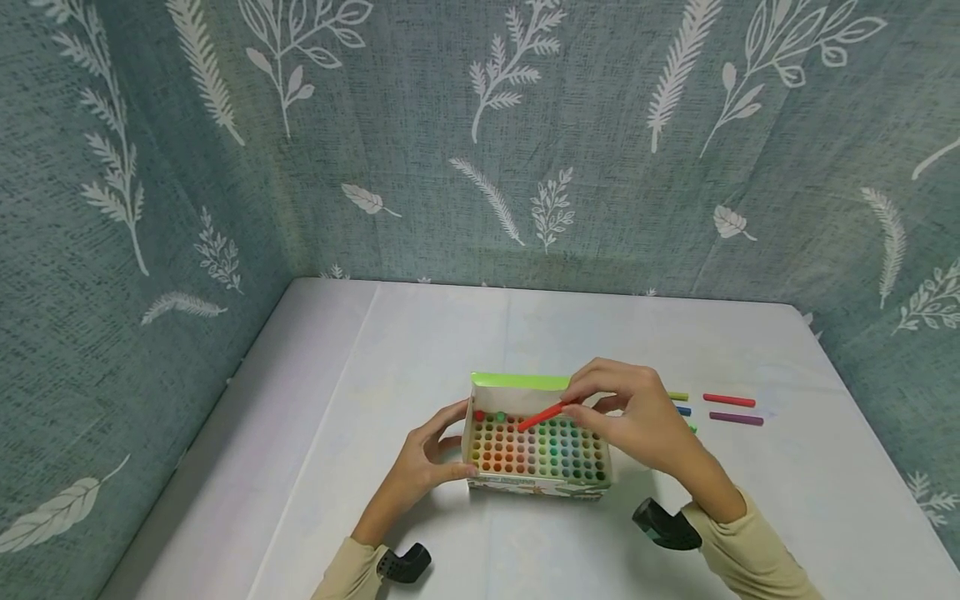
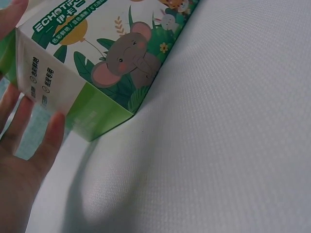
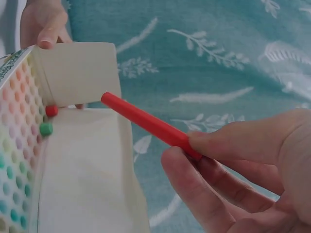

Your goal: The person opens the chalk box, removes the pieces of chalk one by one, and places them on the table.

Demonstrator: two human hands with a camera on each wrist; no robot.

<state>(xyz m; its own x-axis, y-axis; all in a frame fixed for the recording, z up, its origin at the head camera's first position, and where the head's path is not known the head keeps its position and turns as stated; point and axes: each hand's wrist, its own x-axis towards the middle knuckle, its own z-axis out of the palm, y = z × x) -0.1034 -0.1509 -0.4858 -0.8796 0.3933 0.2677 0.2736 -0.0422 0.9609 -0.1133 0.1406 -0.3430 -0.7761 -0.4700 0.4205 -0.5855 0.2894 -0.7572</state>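
Note:
My right hand (image 1: 637, 417) pinches a red crayon (image 3: 146, 121) near one end between thumb and fingers. In the head view its free end slants down to the left over the rows of round holes in a small cardboard box (image 1: 536, 482). The box lid stands open at the back. One red crayon (image 3: 51, 110) and one green crayon (image 3: 46, 129) sit in holes of the back row, only their ends showing. My left hand (image 1: 423, 454) holds the box at its left side, thumb by the front corner. An elephant picture decorates the box's front (image 2: 121, 56).
On the white table (image 1: 360, 350), right of the box, lie a red crayon (image 1: 729, 401) and a purple crayon (image 1: 737, 419). A blue crayon (image 1: 683, 411), a yellow-green one (image 1: 678, 396) and a green one are partly hidden behind my right hand. Patterned cloth (image 1: 420, 125) hangs behind.

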